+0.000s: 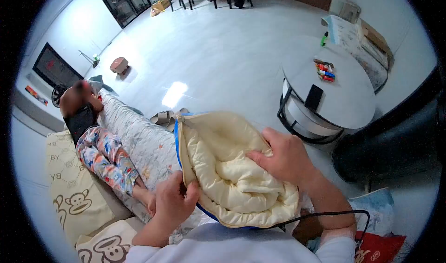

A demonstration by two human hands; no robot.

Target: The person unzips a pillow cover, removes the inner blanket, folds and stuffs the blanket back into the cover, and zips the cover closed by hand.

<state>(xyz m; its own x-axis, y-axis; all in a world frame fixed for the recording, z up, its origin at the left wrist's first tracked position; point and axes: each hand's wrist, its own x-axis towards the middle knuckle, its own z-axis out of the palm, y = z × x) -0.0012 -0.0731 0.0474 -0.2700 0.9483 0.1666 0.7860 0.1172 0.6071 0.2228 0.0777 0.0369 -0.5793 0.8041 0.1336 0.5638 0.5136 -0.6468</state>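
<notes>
Two bare hands hold a blue-trimmed bag (181, 151) at its rim, directly in front of a person in a white top (218, 244), with a puffy cream quilt (244, 172) bunched inside its mouth. The left hand (174, 200) pinches the bag's left edge between thumb and curled fingers, while the right hand (289, 158) clamps the opposite edge, its thumb inside the opening. To the left, a second person in floral trousers (103, 154) reclines along a floral quilted cover (139, 135), one bare foot near the left hand, beside monkey-print cushions (76, 205). At right, a round white surface (350, 98) carries a dark phone (314, 97) and a cluster of bright packets (325, 71). A brown stool (119, 65) stands on the glossy floor (223, 58).
</notes>
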